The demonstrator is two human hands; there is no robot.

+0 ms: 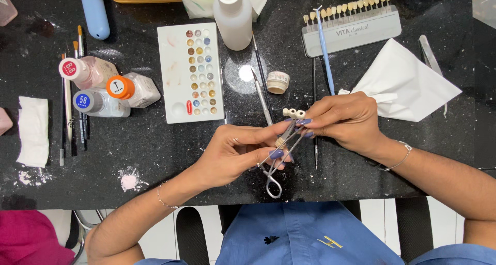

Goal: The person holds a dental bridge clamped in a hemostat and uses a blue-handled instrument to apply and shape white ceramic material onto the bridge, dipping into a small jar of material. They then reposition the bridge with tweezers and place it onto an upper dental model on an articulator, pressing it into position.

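**Dental bridge held on forceps, both hands engaged at centre frame**

Grip: the left hand (235, 154) is closed around the handles of metal locking forceps (279, 156), fingers pressed together over the shanks, with one finger ring hanging free below. The right hand (345, 121) pinches at the forceps' tip, thumb and forefinger closed on a small row of cream-coloured tooth crowns (293, 112) carried there. The crowns sit just above centre frame, over the black tabletop (155, 156), clear of its surface.

Status, as judged: materials are laid out and have seen use. The white mixing palette (190, 71) at upper centre-left shows filled colour wells and smears; three capped powder bottles (106, 87) lie at left with brushes (70, 105) beside them; pink powder spill (129, 181) marks the lower left. A tooth shade guide (351, 25) rests at upper right with a blue-handled instrument (324, 50) across it. Whether any colour is on the crowns cannot be told; no brush is in hand.
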